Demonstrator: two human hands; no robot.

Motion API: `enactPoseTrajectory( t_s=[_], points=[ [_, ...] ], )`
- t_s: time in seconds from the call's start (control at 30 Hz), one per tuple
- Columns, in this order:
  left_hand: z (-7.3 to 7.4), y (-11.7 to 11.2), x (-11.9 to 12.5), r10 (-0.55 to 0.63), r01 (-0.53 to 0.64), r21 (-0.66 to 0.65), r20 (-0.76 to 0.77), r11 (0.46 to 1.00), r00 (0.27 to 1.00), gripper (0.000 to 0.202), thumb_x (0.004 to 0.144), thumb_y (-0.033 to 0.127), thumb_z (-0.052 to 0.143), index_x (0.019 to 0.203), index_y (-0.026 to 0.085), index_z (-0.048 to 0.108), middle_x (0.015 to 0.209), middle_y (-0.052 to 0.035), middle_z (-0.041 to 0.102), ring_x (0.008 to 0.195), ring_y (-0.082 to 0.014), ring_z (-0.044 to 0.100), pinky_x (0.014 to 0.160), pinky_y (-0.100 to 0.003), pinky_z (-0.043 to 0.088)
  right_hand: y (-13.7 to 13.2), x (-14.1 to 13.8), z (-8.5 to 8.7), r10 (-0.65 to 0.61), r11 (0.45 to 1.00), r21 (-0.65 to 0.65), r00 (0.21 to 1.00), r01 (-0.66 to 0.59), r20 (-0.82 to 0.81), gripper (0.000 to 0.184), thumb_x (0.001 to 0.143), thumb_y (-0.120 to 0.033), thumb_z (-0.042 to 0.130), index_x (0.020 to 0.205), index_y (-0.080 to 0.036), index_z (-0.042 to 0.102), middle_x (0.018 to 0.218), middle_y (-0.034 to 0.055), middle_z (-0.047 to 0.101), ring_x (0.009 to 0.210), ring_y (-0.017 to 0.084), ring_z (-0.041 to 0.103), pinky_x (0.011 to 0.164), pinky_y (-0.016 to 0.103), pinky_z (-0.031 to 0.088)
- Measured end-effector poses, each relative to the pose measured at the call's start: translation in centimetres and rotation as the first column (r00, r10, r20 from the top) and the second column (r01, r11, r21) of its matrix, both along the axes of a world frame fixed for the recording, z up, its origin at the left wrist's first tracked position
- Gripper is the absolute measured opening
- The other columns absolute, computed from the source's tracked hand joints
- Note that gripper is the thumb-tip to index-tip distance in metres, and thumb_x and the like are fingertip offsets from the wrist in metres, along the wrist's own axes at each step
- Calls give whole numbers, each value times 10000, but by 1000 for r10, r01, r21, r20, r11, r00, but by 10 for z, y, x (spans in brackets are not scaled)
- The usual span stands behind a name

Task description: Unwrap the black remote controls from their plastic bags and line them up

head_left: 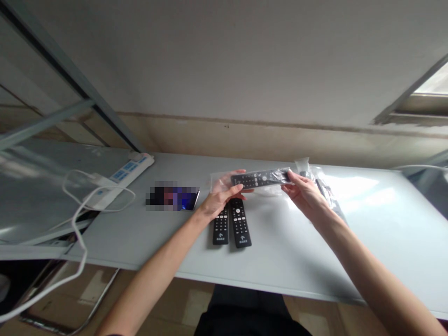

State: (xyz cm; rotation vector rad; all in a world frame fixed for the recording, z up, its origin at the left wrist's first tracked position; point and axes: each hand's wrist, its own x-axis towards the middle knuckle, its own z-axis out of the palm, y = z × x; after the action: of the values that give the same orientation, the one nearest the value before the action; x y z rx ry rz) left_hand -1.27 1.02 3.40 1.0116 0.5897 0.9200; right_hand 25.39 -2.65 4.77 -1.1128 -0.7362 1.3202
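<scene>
Between my two hands, above the table, is a black remote control (262,178) inside a clear plastic bag (220,179). My left hand (224,196) grips its left end, thumb on top and fingers beneath. At the other end, my right hand (304,190) pinches the remote and bag between thumb and fingers. Below my left hand, two bare black remotes lie side by side on the table: a left remote (220,229) and a right remote (241,226). My left hand hides their upper ends.
More remotes in clear bags (324,186) lie behind my right hand. A phone (187,198) rests on the grey table (280,261) to the left. Farther left are a white power strip (133,172) and a loose white cable (79,233). A metal frame (66,65) stands there.
</scene>
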Motion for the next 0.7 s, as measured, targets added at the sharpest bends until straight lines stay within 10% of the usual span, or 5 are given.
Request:
enactPoseTrajectory(
  t_s=[0.47,0.7],
  points=[
    [-14,15,-10,19,-15,-38,109,999,994,571,811,312,927,1328,176,727,1203,-138,806,1045,-265,808,814,-267,661,41,-16,100,-154,941,336,933,38,326,299,790,-439,912,857,-156,844,670,14,667,537,68,464,418,207,275],
    [-9,11,-6,-14,17,-48,75,999,997,486,753,348,964,1128,136,739,1081,-131,792,790,-207,783,575,-233,566,50,-25,141,-298,850,527,828,4,475,165,858,-310,857,800,-161,817,596,-32,600,496,42,431,436,202,282]
  ],
)
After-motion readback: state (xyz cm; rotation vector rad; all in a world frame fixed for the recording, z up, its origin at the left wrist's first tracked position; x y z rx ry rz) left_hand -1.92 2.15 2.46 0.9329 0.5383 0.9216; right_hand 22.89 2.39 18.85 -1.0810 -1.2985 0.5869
